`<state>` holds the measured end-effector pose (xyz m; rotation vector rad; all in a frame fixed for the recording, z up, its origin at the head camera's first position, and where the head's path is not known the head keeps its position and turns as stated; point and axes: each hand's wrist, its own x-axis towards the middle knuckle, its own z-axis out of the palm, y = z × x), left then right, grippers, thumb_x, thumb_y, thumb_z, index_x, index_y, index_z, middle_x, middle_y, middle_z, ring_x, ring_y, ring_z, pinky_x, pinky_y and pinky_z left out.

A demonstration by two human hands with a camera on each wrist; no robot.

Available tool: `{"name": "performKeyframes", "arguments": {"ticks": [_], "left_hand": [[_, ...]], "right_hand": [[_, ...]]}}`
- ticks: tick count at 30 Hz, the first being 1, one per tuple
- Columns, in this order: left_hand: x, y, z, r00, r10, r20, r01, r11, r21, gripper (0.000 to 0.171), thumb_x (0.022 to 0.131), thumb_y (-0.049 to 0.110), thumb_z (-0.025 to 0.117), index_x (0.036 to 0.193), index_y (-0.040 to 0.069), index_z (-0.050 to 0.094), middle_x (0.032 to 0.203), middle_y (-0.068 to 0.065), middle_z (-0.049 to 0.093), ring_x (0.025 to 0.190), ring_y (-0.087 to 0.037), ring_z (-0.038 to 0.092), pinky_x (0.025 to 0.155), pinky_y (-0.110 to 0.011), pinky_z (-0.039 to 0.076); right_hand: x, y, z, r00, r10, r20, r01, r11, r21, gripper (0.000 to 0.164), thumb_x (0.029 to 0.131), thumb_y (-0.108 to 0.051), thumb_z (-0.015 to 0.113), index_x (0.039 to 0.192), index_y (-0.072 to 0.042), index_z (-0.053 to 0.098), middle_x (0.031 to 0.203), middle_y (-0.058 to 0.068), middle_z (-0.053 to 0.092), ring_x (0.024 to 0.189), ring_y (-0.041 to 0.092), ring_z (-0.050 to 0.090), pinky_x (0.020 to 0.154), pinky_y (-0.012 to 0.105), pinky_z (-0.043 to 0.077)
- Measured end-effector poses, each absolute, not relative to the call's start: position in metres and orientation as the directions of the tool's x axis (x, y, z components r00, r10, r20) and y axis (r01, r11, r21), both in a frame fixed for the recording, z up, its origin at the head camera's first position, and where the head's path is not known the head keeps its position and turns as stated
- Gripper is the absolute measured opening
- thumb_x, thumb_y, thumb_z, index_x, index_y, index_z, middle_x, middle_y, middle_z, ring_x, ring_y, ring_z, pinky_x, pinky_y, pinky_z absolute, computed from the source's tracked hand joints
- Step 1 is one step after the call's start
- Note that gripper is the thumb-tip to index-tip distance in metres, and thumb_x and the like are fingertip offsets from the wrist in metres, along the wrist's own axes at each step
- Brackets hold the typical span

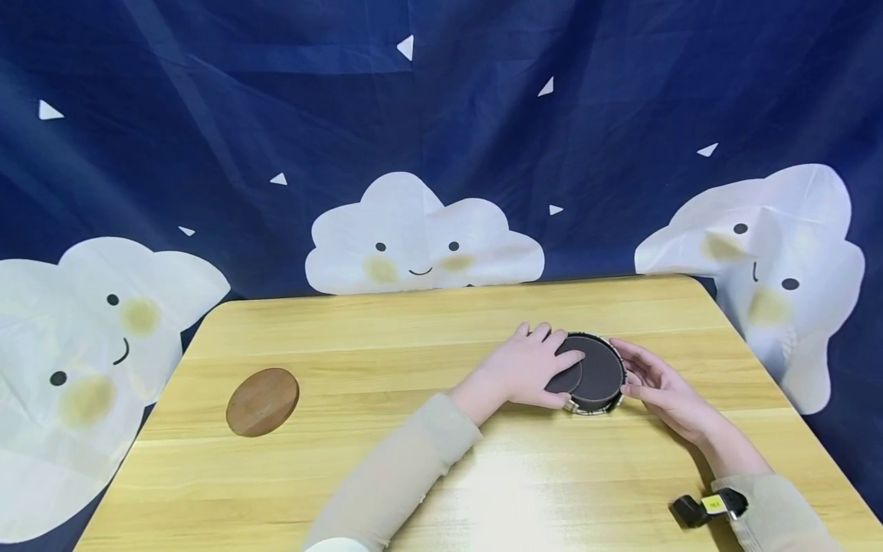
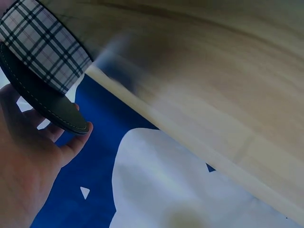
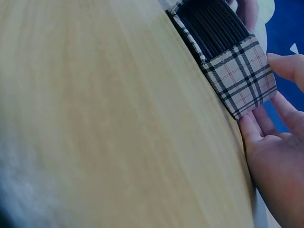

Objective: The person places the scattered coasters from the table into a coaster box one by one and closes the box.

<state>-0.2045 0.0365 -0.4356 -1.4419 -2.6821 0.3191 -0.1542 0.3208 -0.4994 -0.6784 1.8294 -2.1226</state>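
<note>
My left hand (image 1: 527,368) pinches a dark round coaster (image 2: 47,107) with stitching along its edge. In the head view this coaster overlaps the left side of a round plaid coaster holder (image 3: 242,73). The holder stands on the table, its wall white with black and red checks. Through a gap in that wall, the right wrist view shows a stack of dark coasters (image 3: 213,28). My right hand (image 1: 665,391) grips the holder's right side, thumb on the near side and fingers round the far side.
A brown round wooden disc (image 1: 262,402) lies on the left part of the light wood table (image 1: 386,330). On my right wrist sits a black device (image 1: 710,506) with a yellow label. Behind the table hangs a dark blue cloth (image 1: 441,115) with smiling clouds.
</note>
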Motion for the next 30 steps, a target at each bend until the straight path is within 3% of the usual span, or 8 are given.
{"name": "performKeyframes", "arguments": {"ticks": [30], "left_hand": [[-0.201, 0.087, -0.437, -0.546, 0.837, -0.043, 0.818, 0.522, -0.241, 0.071, 0.099, 0.076, 0.044, 0.160, 0.041, 0.039, 0.155, 0.005, 0.046, 0.141, -0.017, 0.043, 0.113, -0.039, 0.039]], "right_hand": [[-0.154, 0.321, -0.496, -0.858, -0.487, 0.165, -0.102, -0.153, -0.983, 0.070, 0.101, 0.019, 0.043, 0.166, -0.005, 0.028, 0.157, -0.015, 0.051, 0.140, -0.005, 0.052, 0.112, 0.011, 0.042]]}}
